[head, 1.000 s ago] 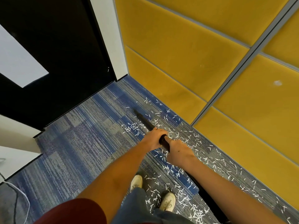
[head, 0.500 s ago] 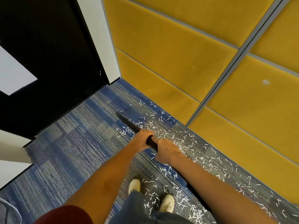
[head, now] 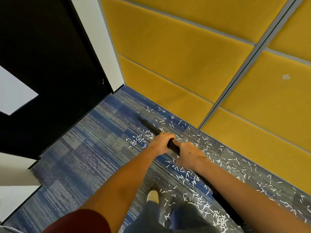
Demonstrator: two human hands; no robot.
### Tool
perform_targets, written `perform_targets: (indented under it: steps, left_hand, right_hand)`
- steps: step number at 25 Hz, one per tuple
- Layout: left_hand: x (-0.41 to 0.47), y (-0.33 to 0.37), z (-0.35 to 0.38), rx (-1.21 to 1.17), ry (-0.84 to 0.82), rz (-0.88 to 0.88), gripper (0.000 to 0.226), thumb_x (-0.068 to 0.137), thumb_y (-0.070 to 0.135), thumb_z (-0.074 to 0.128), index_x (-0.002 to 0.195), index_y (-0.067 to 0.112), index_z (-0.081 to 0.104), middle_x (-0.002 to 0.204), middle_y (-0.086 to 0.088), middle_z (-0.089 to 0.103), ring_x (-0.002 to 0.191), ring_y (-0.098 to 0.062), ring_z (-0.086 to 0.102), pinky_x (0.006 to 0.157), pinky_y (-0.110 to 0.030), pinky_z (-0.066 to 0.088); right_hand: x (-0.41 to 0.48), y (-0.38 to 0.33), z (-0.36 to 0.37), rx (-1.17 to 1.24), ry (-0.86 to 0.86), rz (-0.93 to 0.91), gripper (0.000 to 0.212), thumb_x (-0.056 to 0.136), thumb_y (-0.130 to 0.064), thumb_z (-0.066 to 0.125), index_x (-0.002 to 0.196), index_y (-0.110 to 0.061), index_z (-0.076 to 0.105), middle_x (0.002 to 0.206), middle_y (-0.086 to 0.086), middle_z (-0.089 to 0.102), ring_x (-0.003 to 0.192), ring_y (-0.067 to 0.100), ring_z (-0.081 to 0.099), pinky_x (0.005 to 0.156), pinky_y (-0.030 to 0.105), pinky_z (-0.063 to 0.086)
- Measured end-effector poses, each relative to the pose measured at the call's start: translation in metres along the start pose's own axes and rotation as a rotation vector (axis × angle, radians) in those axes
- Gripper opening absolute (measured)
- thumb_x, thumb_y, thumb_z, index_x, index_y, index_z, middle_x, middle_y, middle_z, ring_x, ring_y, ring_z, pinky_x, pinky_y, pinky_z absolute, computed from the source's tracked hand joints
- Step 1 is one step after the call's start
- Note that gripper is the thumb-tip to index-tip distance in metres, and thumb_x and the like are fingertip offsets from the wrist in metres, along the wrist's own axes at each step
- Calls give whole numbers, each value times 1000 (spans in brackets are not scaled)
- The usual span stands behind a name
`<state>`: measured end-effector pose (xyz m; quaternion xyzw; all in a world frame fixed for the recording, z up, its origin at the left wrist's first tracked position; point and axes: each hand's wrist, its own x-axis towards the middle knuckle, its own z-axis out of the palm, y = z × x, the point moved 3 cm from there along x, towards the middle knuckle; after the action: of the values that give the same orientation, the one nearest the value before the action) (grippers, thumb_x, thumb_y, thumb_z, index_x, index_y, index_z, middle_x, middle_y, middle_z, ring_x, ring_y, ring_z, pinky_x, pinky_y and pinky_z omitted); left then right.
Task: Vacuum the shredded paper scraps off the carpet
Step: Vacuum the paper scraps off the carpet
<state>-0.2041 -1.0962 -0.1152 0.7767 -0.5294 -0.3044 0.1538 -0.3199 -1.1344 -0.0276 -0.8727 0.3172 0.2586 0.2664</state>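
- The yellow padded wall panels (head: 176,56) fill the far side and meet the floor along a slanting line on my right.
- The blue-and-grey striped carpet (head: 94,148) runs from under my feet to the corner where the black door (head: 47,64) meets the wall. Its left part shows almost no scraps.
- The long black vacuum wand (head: 149,125) lies with its long axis on a diagonal. It runs from behind my right side, low in view, forward and left, and its narrow tip points towards that door corner. The tip sits low by the carpet among the farthest scraps, but I cannot tell whether it touches.
- My left hand (head: 162,141) wraps the wand in front and my right hand (head: 189,153) wraps it just behind, so each grip is closed round the tube, with a short stretch of tube bare between them.
- The white shredded paper scraps (head: 141,140) lie in a band along the wall's foot, from around the tip back past my pale shoe (head: 152,195), thickest at lower right.
- I judge that I am mid-sweep at the far end of the band, with most scraps not yet lifted. The next move calls for keeping the tip down and drawing it back along the wall line through the denser litter.
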Motion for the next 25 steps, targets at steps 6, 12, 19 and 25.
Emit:
perform_targets:
  steps: [6,12,19,25]
  left_hand:
    - [18,-6,2,11,22,16,27,77,2,69,88,20,52,99,0,60,101,-21,47,94,-41,43]
    - [49,7,2,27,34,-25,19,83,9,67,96,17,55,109,-2,60,108,-21,45,97,-39,40]
    - [104,66,15,0,20,40,24,79,3,67,99,12,59,106,-4,62,103,-24,50,104,-40,34]
    - [125,101,30,0,25,68,23,82,5,66,104,10,60,110,-5,63,105,-24,52,103,-41,37]
  right_hand:
    - [9,2,-5,18,30,36,56,83,-7,59,136,-14,43,94,6,58,77,21,64,67,28,57]
    - [26,29,-24,11,-9,13,60,84,-6,58,140,-13,38,99,9,58,82,24,64,69,29,56]
    - [20,84,-60,-39,30,20,75,87,-3,53,151,-18,17,97,6,50,83,23,58,69,30,52]
    - [8,121,-74,-30,24,39,79,87,-4,57,152,-18,14,93,5,49,85,23,60,75,32,55]
